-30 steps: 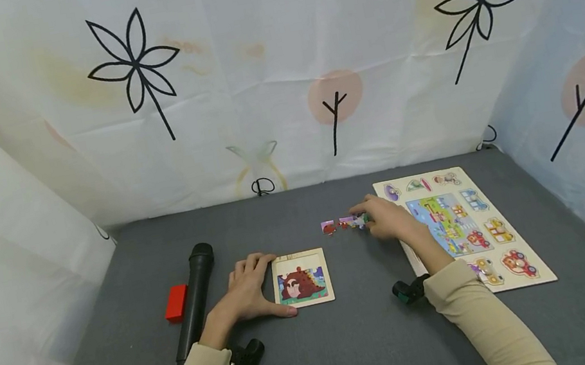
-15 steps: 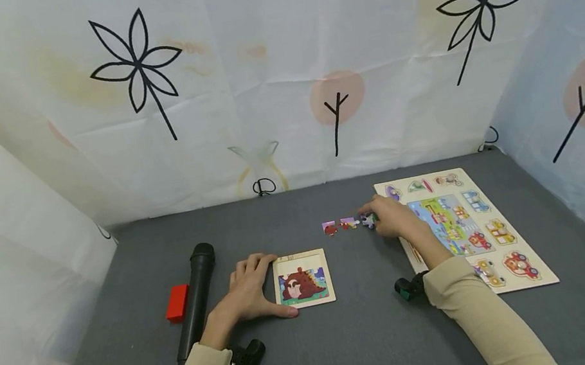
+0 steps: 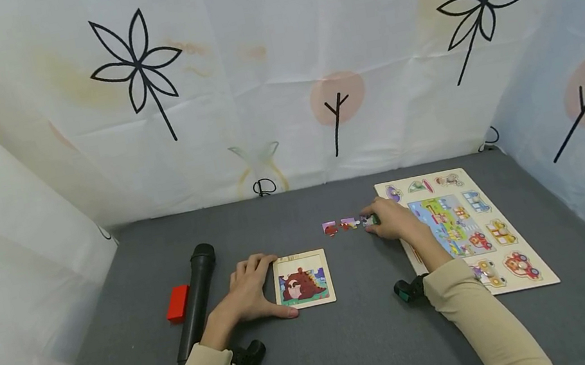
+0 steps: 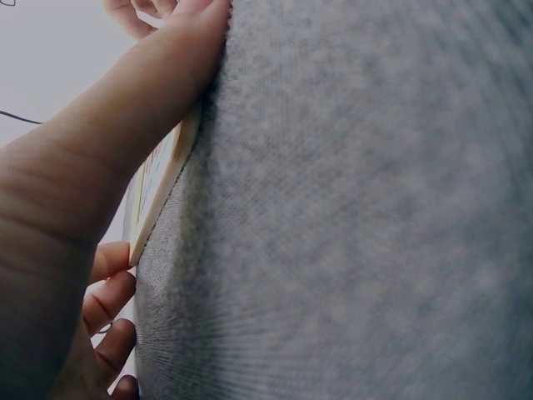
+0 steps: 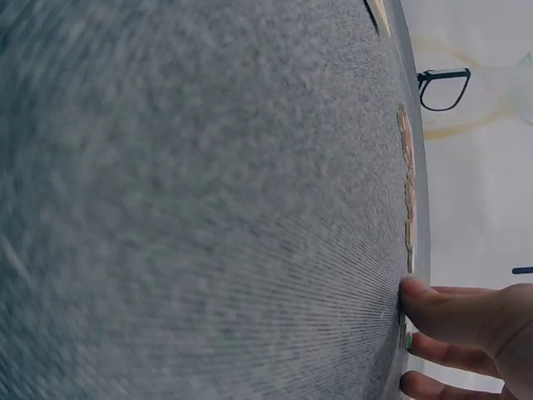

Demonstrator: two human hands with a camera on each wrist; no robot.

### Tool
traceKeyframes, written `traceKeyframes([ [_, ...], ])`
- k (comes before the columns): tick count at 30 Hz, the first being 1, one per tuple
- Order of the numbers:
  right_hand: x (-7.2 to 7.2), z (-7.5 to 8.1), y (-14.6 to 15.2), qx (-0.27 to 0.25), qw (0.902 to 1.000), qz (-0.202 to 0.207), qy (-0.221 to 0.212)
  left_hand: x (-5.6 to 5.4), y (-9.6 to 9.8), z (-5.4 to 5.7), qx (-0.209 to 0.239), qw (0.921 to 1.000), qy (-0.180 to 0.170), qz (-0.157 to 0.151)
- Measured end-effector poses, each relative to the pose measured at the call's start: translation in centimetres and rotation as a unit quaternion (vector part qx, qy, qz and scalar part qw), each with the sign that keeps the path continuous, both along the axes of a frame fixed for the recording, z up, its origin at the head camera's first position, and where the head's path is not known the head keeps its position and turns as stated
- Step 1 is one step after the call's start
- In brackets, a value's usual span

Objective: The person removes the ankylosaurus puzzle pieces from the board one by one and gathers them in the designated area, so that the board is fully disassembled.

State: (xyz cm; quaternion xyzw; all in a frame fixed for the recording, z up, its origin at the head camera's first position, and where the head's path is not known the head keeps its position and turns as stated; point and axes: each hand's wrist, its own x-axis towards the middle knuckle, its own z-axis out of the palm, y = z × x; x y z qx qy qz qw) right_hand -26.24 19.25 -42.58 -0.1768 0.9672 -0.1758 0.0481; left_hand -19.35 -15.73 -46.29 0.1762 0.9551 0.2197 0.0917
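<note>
My left hand [image 3: 253,290] holds the left side of a small wooden jigsaw puzzle [image 3: 304,288], its thumb at the lower edge and its index finger at the upper left corner. A brown spiky-backed animal fills most of the puzzle; a bare wood strip runs along its top. In the left wrist view, the thumb and fingertips [image 4: 112,258] meet the puzzle's edge [image 4: 166,183]. My right hand [image 3: 389,217] pinches a loose jigsaw piece [image 3: 367,220] on the table, partly hidden by the fingers. Two more pieces, a red-and-purple one [image 3: 330,228] and a multicoloured one [image 3: 349,223], lie to its left.
A large wooden peg puzzle board [image 3: 501,217] with vehicle pieces lies under and beyond my right forearm. To the left are a black microphone [image 3: 199,297] and a red block [image 3: 177,304]. Printed curtains stand behind the grey table [image 3: 324,359].
My right fingers have shifted slightly right with the end piece, which now lies apart from the multicoloured one; the thumb and index finger now close on it. The left hand stays put.
</note>
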Motion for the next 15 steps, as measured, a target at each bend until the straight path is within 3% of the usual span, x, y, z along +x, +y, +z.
traceKeyframes([
  [15,0.06,-0.54,-0.36,-0.003,0.9992,-0.03,0.025,-0.03,-0.15,0.18,-0.006,1.0,0.0,-0.005],
])
